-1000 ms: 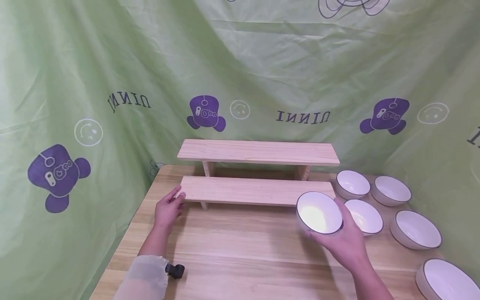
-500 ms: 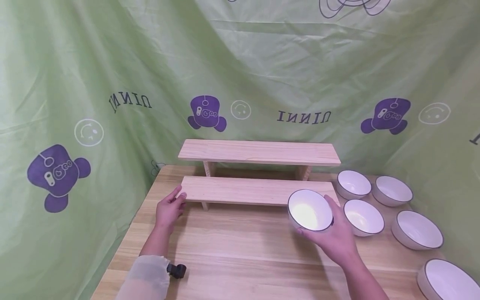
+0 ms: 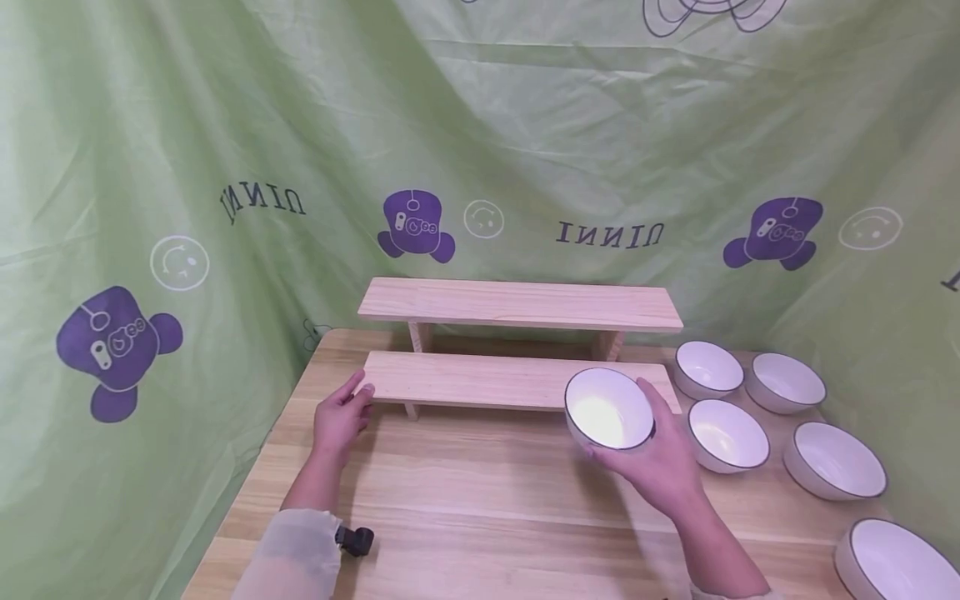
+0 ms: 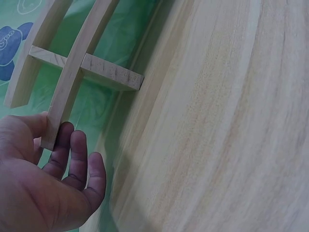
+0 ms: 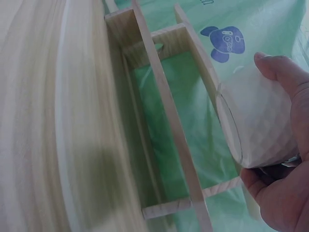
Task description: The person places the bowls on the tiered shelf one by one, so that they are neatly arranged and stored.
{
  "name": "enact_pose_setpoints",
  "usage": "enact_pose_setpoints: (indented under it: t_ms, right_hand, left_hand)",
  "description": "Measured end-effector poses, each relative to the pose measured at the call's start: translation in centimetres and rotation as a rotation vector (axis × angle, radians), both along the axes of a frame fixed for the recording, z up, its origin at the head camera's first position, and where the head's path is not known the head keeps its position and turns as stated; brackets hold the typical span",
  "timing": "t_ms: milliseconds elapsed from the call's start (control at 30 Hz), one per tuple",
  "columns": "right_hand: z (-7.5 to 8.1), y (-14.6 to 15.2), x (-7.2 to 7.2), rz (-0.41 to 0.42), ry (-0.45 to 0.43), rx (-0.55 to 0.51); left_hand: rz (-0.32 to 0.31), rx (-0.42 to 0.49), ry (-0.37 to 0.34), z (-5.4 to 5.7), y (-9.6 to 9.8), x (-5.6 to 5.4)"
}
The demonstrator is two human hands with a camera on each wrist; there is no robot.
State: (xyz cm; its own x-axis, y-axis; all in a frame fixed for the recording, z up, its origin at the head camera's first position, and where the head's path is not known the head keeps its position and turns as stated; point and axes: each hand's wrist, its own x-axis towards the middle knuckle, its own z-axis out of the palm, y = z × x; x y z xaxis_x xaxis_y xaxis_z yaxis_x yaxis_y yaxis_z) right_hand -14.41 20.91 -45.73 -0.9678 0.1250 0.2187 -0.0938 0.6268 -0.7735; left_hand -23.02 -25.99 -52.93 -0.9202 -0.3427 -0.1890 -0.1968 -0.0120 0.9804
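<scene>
Holding a white bowl (image 3: 609,408) in the right hand (image 3: 663,467), grip spread wide around the outer wall, mouth facing up and leaning toward the head camera. Keeping it clear of the table (image 3: 465,500), at the right part of the two-tier wooden stand (image 3: 418,335). Overlapping in the head view the front edge of the stand's lower board (image 3: 465,382); hard to tell from these views about any contact with that board. Showing in the right wrist view a faceted outer wall and a thin dark rim. Pinching the stand's left end, on the lower board, with the left hand (image 3: 339,425); narrow grip, with thumb on the upper face and fingers curled beneath. Seeing also the stand's upper board (image 3: 517,302), behind and above. Counting five more dark-rimmed bowls, all right of the stand: a first bowl (image 3: 708,369) just beside its right end, a second bowl (image 3: 785,382) farther out, a third bowl (image 3: 727,435) near its front right corner, a fourth bowl (image 3: 835,460) beyond that corner, a fifth bowl (image 3: 896,560) well forward of it, partly cut off. Noting a green curtain (image 3: 517,125) behind the stand, printed with purple figures and smiling faces.
</scene>
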Motion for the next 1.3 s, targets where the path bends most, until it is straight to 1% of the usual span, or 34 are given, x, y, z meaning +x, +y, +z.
enact_pose_setpoints:
  t_ms: [167, 300, 567, 667, 900, 1033, 1300]
  right_hand:
    - [0.2, -0.5, -0.6, 0.028, -0.007, -0.040]
    - [0.3, -0.8, -1.1, 0.027, -0.009, -0.030]
    - [0.8, -1.5, -1.6, 0.044, -0.012, -0.025]
    - [1.1, -1.8, -1.9, 0.061, -0.016, -0.045]
    - [1.5, -2.5, -2.9, 0.081, -0.057, -0.049]
    - [1.7, -2.9, -3.6, 0.100, -0.067, -0.063]
    - [2.0, -3.8, -4.7, 0.127, -0.054, -0.095]
  left_hand:
    - [0.002, -0.002, 0.013, 0.2, 0.2, 0.0]
    - [-0.001, -0.008, 0.019, 0.4, 0.4, 0.0]
    - [0.007, 0.007, 0.005, 0.2, 0.3, 0.0]
    - [0.010, 0.002, 0.009, 0.1, 0.3, 0.0]
    - [0.018, 0.004, -0.004, -0.2, 0.2, 0.0]
    - [0.021, -0.002, -0.005, -0.2, 0.2, 0.0]
    - [0.019, -0.002, 0.005, 0.2, 0.2, 0.2]
